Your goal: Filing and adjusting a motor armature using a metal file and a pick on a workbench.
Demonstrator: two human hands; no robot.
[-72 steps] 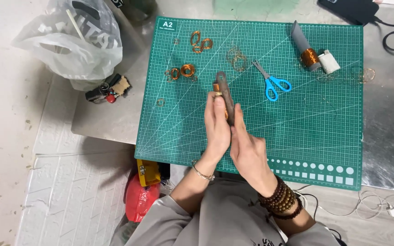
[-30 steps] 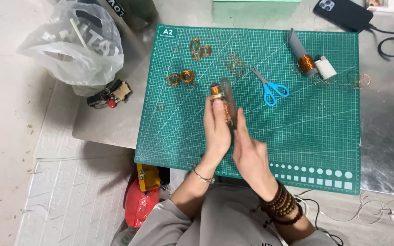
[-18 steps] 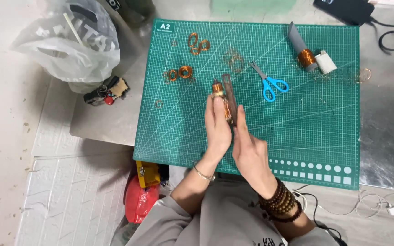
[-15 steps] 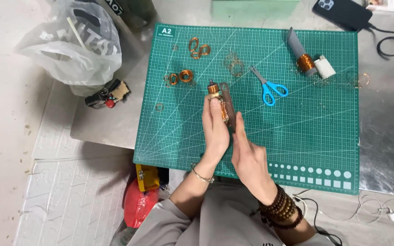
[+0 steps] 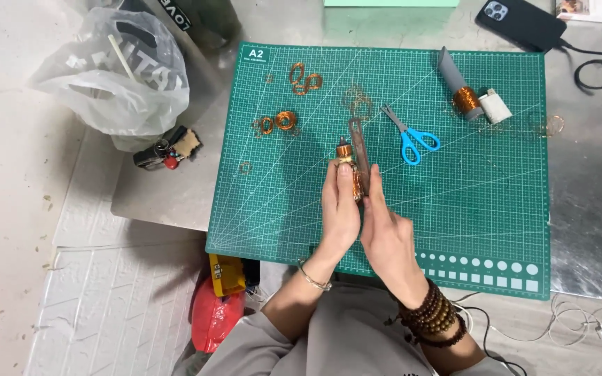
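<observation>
Both hands meet over the middle of the green cutting mat (image 5: 454,209), palms turned toward each other. Left hand (image 5: 341,209) is closed around a small copper-wound coil piece (image 5: 345,152), whose wound end sticks out just past the fingertips on the far side. Right hand (image 5: 387,233) is closed on the near end of a slim grey tool (image 5: 359,150), its forefinger laid along the handle. That tool's long axis runs near to far, leaning slightly left, with its tip pointing away from the person and reaching beyond the coil piece; the two lie side by side, touching or almost so, and I cannot tell which. Far left, off the mat, sits a white plastic bag (image 5: 116,76). On the mat, right of the hands and well apart from them, lie blue-handled scissors (image 5: 412,139), blades pointing far-left. Farther right is a grey spool of copper wire (image 5: 460,87) with a small white roll (image 5: 496,106) just beside it. Loose copper wire rings (image 5: 278,122) lie left of the tool's tip.
</observation>
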